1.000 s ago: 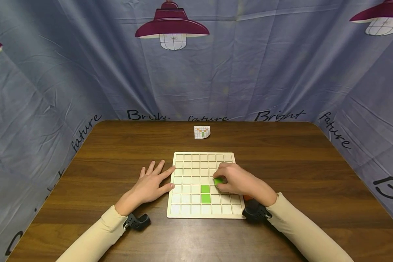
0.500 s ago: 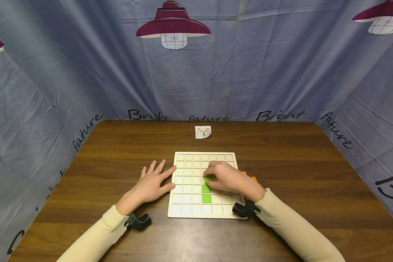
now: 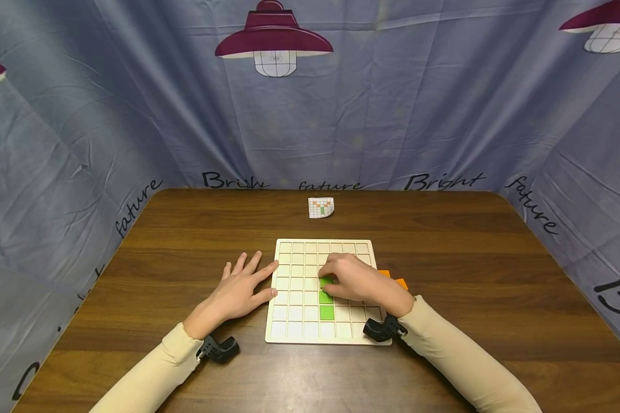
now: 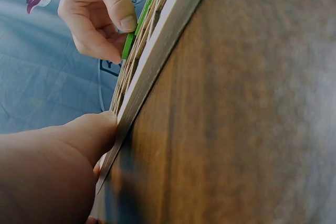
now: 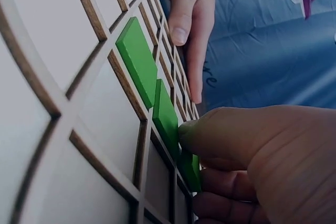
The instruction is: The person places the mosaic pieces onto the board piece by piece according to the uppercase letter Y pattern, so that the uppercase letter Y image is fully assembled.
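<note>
A pale wooden grid board [image 3: 295,330] lies on the table in front of me. Two green square tiles, the nearer tile [image 3: 327,312] and the one above it [image 5: 167,119], sit in cells of one column. My right hand [image 3: 359,279] pinches a third green tile [image 5: 190,171] between thumb and fingers at the cell just beyond them. It looks slightly tilted in the left wrist view, and my fingers partly cover it. My left hand [image 3: 235,292] has its fingers spread, thumb and index finger touching the board's left edge, the rest on the table.
Several orange tiles [image 3: 402,284] lie on the table right of the board, partly behind my right forearm. A small paper card [image 3: 321,207] with a coloured grid pattern lies beyond the board. A curtain [image 3: 310,126] hangs behind the table.
My right hand has moved left across the board with the green tile, to the cell beyond the other two. Orange tiles have come into sight beside my forearm. The left hand stays put.
</note>
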`<state>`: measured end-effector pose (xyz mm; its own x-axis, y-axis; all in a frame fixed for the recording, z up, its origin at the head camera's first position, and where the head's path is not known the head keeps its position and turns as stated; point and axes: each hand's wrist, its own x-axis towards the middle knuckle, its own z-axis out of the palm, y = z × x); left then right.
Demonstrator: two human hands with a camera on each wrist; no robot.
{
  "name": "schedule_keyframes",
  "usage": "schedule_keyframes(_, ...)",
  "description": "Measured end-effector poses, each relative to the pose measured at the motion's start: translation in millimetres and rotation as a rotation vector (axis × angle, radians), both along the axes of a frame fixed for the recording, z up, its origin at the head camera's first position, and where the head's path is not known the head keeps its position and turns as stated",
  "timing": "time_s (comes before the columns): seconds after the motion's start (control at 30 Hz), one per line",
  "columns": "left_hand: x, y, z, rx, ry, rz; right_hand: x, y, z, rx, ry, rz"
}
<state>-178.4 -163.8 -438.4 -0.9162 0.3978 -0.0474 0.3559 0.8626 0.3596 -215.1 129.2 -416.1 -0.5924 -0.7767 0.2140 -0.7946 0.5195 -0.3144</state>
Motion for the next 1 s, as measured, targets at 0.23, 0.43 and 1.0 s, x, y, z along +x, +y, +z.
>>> schedule_keyframes(0.23,0.4,-0.3,0.6,0.006,0.004,-0.001,0.8,-0.5,1.4,-0.001,-0.026,-0.007)
schedule_keyframes(0.43,0.6,-0.8,0.6,0.005,0.011,-0.010,1.3,-0.5,0.7,-0.005,-0.029,-0.007)
schedule_keyframes(1.0,1.0,0.8,1.6,0.007,0.021,-0.014,2.5,0.4,-0.9,-0.010,-0.022,-0.009)
